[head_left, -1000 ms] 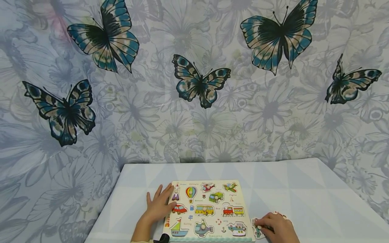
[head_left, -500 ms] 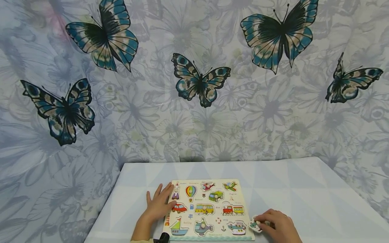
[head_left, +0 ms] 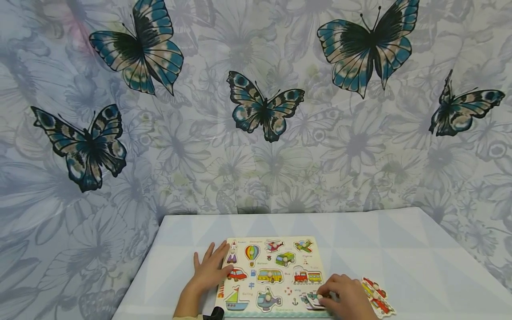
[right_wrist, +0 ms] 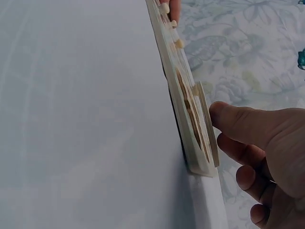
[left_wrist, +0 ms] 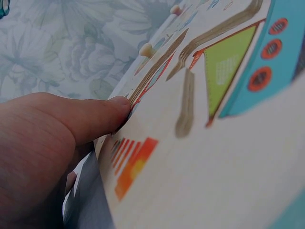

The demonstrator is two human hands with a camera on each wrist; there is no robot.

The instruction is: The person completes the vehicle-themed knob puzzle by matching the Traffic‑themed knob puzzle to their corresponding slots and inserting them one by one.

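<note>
In the head view my left hand (head_left: 210, 270) rests on the left edge of a wooden peg puzzle board (head_left: 289, 245), its fingers spread on the table side. The left wrist view shows that thumb (left_wrist: 112, 112) lying over the board's edge, near the sailboat picture (left_wrist: 228, 71). My right hand (head_left: 346, 295) pinches a white and green puzzle piece (head_left: 314, 301) over the ship slot at the board's lower right. Seen from the right wrist, the piece (right_wrist: 208, 126) stands on or just above the board's face, with the thumb against it. The right fingers partly cover the piece's picture.
Red and yellow puzzle pieces (head_left: 378, 297) lie on the table just right of my right hand. Behind the pale patterned tabletop (head_left: 400, 240) hangs a floral cloth with printed butterflies (head_left: 264, 106). Wooden knobs (left_wrist: 147, 49) stick up from the board.
My right hand has lifted the puzzle piece from beside the board and carried it left over the ship slot. The red and yellow pieces now show. My left hand has stayed put.
</note>
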